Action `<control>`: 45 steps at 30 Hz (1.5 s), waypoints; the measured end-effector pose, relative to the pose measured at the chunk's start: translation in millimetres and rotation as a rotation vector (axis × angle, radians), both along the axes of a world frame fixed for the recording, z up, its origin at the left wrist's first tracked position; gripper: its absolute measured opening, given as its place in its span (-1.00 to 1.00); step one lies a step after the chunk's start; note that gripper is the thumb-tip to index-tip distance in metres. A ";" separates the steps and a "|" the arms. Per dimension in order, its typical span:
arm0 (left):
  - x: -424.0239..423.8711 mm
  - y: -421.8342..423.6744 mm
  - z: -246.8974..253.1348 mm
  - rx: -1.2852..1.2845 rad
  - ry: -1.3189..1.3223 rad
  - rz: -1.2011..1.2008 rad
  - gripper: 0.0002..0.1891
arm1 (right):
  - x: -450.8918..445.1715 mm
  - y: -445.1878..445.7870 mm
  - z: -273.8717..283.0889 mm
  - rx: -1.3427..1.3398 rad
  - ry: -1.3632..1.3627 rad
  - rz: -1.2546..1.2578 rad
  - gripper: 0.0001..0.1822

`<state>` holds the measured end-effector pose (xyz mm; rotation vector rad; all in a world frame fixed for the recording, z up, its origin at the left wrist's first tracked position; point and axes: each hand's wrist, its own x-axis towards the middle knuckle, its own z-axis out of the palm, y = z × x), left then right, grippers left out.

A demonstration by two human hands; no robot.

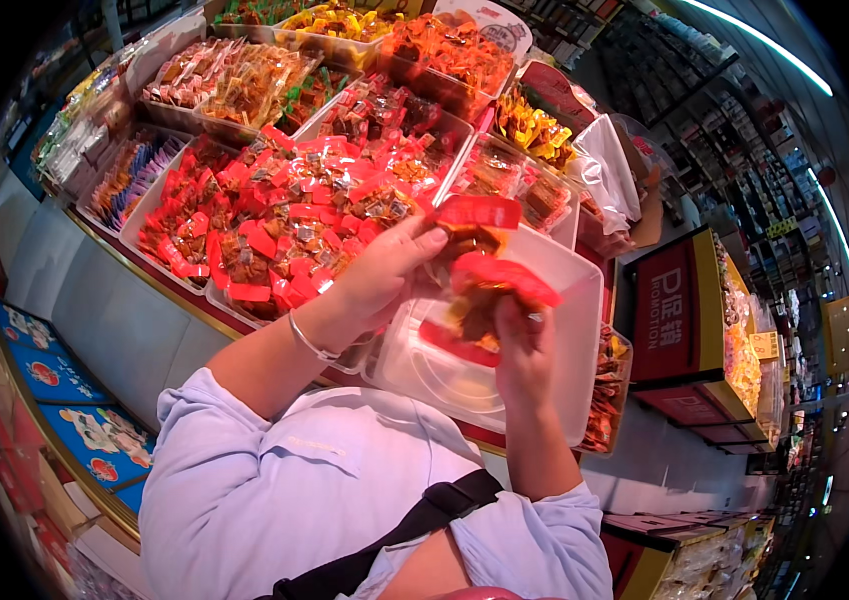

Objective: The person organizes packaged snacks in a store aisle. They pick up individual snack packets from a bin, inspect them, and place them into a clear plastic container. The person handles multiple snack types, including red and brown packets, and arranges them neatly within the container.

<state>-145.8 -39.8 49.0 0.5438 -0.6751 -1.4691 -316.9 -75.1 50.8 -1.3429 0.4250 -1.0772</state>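
Note:
My left hand [387,262], with a bracelet at the wrist, pinches a red-topped snack packet [473,238] between thumb and fingers. My right hand [528,352] grips another red-and-clear snack packet [496,285] just below and to the right. Both packets are above a translucent white plastic tub [567,375]. A further red packet edge [451,343] shows under the right hand's packet; I cannot tell whether it is held or lies in the tub. Left of my hands, a heap of similar red snack packets [274,217] fills bins.
More bins hold orange packets [454,52], yellow packets [537,131] and flat clear packets [237,75]. A white plastic bag [608,169] hangs at the right. Beyond it stands a red promotion stand [668,307]. A blue-panelled display case [72,397] is at the left.

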 end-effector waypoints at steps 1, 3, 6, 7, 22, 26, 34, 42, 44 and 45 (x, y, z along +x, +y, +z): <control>-0.6 0.3 3.0 -0.029 -0.059 0.072 -0.64 | -1.8 -3.8 -7.8 0.012 -0.062 -0.176 -0.74; -2.7 2.5 10.5 -0.088 -0.182 0.214 -0.62 | -14.8 -18.0 14.5 0.089 -0.148 -0.022 -0.74; -5.7 11.4 11.9 -0.173 -0.338 0.152 -0.64 | -7.7 -19.5 13.2 0.173 -0.161 -0.252 -0.74; -12.3 14.3 15.0 -0.192 -0.374 0.131 -0.67 | -7.3 -18.2 9.9 0.126 -0.072 -0.263 -0.74; -30.3 7.7 -4.0 -0.530 -1.027 0.236 -0.26 | 1.6 -4.1 5.8 0.095 -0.107 -0.138 -0.70; -36.4 7.2 -6.1 -0.587 -1.082 0.355 -0.27 | -5.9 -8.1 1.8 -0.031 0.028 -0.049 -0.66; -9.4 -6.5 -42.3 -0.384 -1.086 0.357 -0.42 | -15.0 -7.7 -7.2 0.034 -0.067 -0.157 -0.65; 63.1 19.9 -98.9 0.124 -1.979 0.345 -0.21 | -15.0 -11.9 -13.4 0.092 -0.028 -0.151 -0.65; 56.3 25.9 -117.3 0.015 -2.085 0.318 -0.18 | -11.8 -13.2 -15.9 0.100 -0.031 -0.152 -0.65; 51.7 26.7 -121.6 0.070 -2.114 0.259 -0.17 | -10.5 -13.1 -13.8 0.107 -0.039 -0.123 -0.66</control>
